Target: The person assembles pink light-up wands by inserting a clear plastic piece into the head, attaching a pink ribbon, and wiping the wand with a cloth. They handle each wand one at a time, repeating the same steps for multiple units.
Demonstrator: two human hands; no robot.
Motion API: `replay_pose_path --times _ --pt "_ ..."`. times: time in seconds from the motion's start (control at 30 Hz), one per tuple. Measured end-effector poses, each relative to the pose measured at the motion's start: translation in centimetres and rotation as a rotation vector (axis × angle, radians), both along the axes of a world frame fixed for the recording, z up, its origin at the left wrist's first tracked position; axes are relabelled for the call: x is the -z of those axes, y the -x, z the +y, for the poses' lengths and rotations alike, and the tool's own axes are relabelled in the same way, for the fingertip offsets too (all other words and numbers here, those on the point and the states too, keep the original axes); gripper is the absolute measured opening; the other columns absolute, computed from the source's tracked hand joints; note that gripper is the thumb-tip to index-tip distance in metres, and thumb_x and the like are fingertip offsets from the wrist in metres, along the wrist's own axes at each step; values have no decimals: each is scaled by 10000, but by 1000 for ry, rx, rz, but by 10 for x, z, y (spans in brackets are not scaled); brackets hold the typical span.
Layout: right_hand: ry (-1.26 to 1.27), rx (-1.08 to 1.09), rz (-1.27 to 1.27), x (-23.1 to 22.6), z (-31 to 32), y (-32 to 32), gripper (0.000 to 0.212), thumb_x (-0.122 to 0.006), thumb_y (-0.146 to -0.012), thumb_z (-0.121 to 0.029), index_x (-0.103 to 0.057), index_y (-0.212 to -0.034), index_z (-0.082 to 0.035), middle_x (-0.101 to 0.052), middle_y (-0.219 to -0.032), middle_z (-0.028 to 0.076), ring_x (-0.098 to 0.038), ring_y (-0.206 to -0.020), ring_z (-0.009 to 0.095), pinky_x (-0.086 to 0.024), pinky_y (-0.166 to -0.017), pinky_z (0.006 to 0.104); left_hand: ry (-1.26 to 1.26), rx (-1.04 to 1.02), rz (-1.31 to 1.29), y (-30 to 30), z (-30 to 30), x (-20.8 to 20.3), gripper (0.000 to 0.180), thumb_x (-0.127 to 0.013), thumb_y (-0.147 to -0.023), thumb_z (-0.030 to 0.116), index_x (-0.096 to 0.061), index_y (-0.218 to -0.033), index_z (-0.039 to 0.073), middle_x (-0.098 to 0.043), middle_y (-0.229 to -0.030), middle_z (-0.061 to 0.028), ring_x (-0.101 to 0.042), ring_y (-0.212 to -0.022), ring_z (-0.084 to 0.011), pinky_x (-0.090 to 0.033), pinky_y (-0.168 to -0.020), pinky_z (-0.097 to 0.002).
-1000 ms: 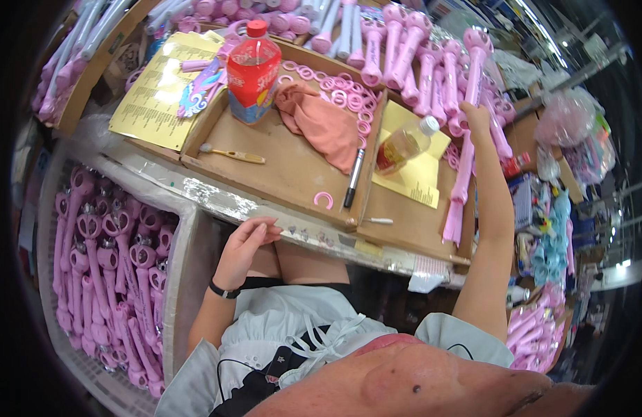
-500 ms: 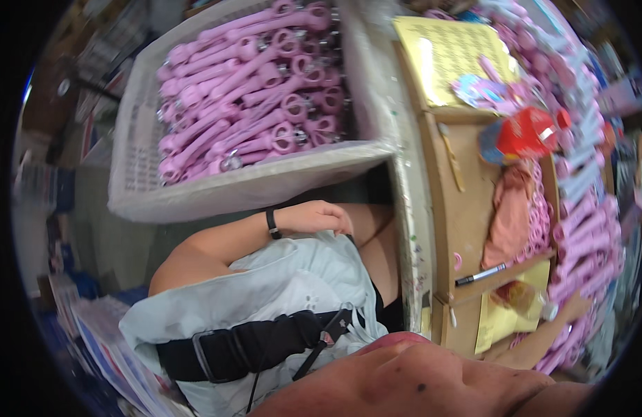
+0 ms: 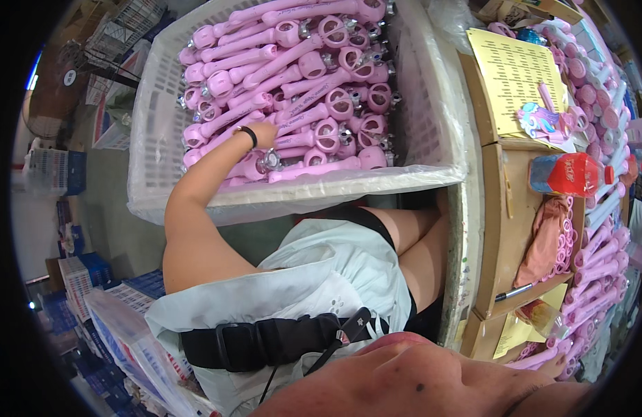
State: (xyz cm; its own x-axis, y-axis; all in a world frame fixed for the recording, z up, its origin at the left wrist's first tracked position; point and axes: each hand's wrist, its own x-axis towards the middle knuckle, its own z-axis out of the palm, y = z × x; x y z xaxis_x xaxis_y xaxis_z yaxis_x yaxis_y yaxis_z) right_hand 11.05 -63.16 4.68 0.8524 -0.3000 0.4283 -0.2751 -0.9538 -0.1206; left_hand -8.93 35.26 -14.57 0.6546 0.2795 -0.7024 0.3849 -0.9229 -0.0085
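Note:
My left hand (image 3: pixel 267 134), with a black band on its wrist, reaches over the near part of the white basket (image 3: pixel 314 191). It touches the pink toy wands (image 3: pixel 293 62) piled there; its fingers are mostly hidden against them. The wands have round, open-worked heads with clear gem-like tips. At the lower right, only part of my right hand (image 3: pixel 556 366) shows beside the table, closed at the end of a pink wand (image 3: pixel 536 358). My face hides the right forearm.
Along the table (image 3: pixel 461 236) lie cardboard trays (image 3: pixel 501 208), a yellow printed sheet (image 3: pixel 508 69), a red-labelled bottle (image 3: pixel 571 175), an orange cloth (image 3: pixel 543 236) and a marker (image 3: pixel 513 292). Pink and pale-blue wands (image 3: pixel 602 160) are heaped at the far right. Stacked boxes (image 3: pixel 119 326) stand behind me.
My left hand has moved from my lap up into the basket of wands. My right hand has drawn back from the wand heap toward the lower edge. The whole view has shifted.

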Motion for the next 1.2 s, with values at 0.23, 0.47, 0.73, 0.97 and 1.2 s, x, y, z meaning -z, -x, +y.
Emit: replay_pose_path --times 0.23,0.47,0.73,0.97,1.2 --pt "-122 246 -304 -1 -6 72 261 -693 -786 -214 -664 -870 31 -656 -725 130 -610 -565 208 -516 -474 327 183 -115 -76 49 -38 75 880 -729 -657 486 -368 -1350 79 -463 -1273 -258 -403 -1191 -462 -341 -1018 -461" --pt "-331 -169 -373 -38 150 63 355 -532 -940 -224 -564 -1138 68 -625 -1068 157 -619 -903 201 -510 -775 287 53 -40 -504 86 0 77 816 -779 -615 285 -398 -1287 20 -529 -1138 -203 -509 -1068 -367 -405 -935 -426" --pt "-155 -810 -259 -10 338 49 187 -594 -813 75 -594 -997 37 -599 -1005 138 -582 -882 243 -486 -692 292 111 83 -371 70 -4 85 767 -720 -636 201 -382 -1311 65 -576 -968 -205 -552 -903 -386 -457 -804 -447" --pt "-272 -980 -278 18 370 66 205 -586 -786 104 -596 -976 28 -593 -974 153 -593 -831 247 -486 -629 286 39 74 -281 81 5 60 676 -756 -629 254 -444 -1187 33 -553 -1025 -218 -547 -979 -369 -449 -838 -443" --pt "-321 -944 -272 34 366 85 186 -607 -778 81 -604 -954 20 -584 -977 134 -579 -738 191 -482 -593 262 -60 40 -206 81 4 52 664 -761 -621 266 -445 -1136 -8 -566 -1101 -220 -542 -1073 -360 -423 -952 -387"
